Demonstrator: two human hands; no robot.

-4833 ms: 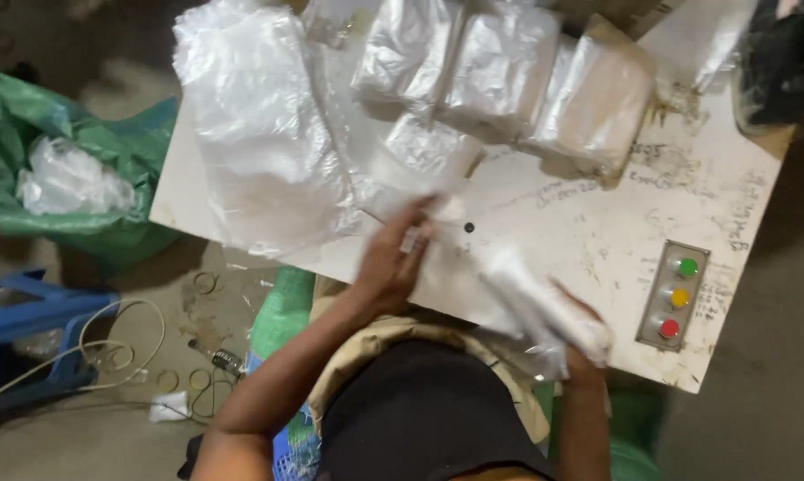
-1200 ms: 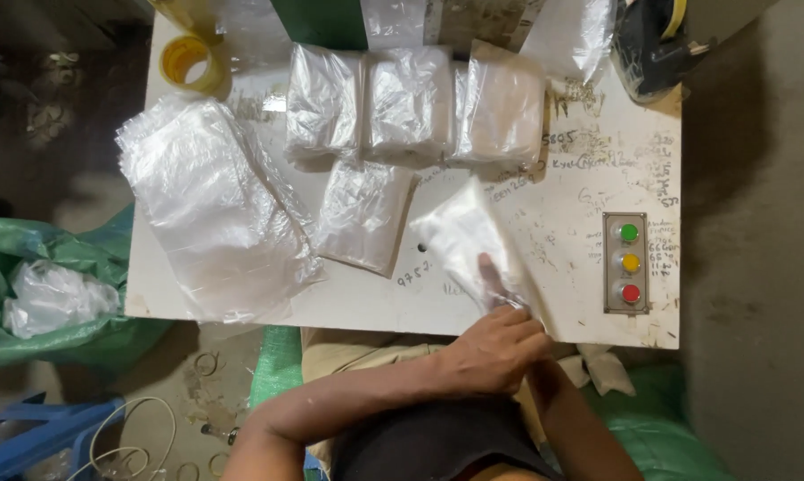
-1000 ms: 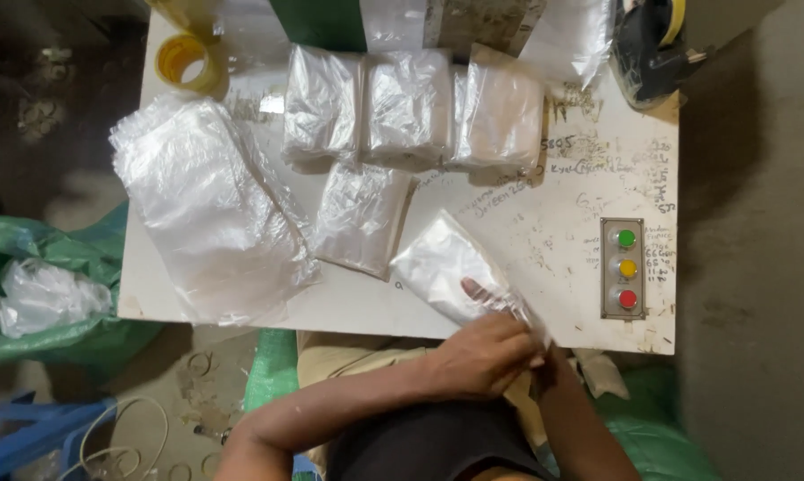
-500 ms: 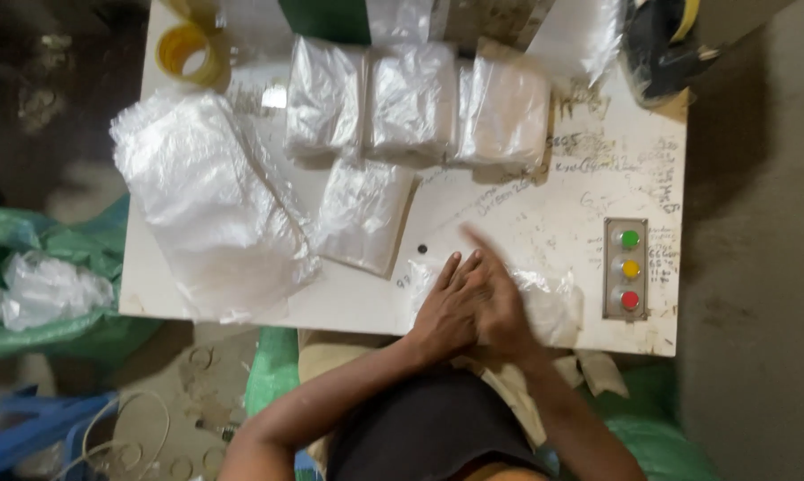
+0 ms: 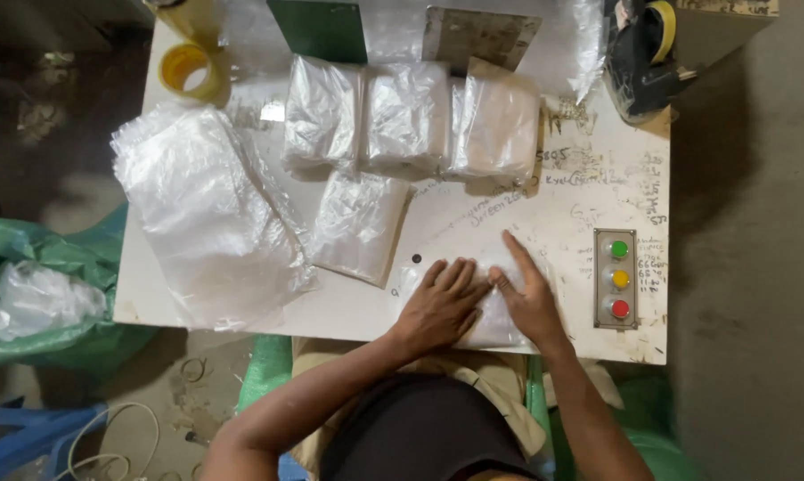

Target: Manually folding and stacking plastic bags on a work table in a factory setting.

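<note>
Both hands had come down flat: the left hand [image 5: 440, 300] and right hand [image 5: 526, 298] lay open, fingers spread, pressing a clear plastic packet [image 5: 495, 328] against the table [image 5: 509, 218], where a second earlier the packet was held up off it. Beyond the fingertips sat a flattened packet [image 5: 357, 224]; right of the right hand, a button panel [image 5: 617, 278].

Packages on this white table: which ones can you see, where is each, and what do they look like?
Three clear bag bundles: side by side, far edge.
Single clear packet: centre, flat, rectangular.
Loose stack of clear bags: left side.
Flat packet: near edge, under left hand and right hand.
</note>
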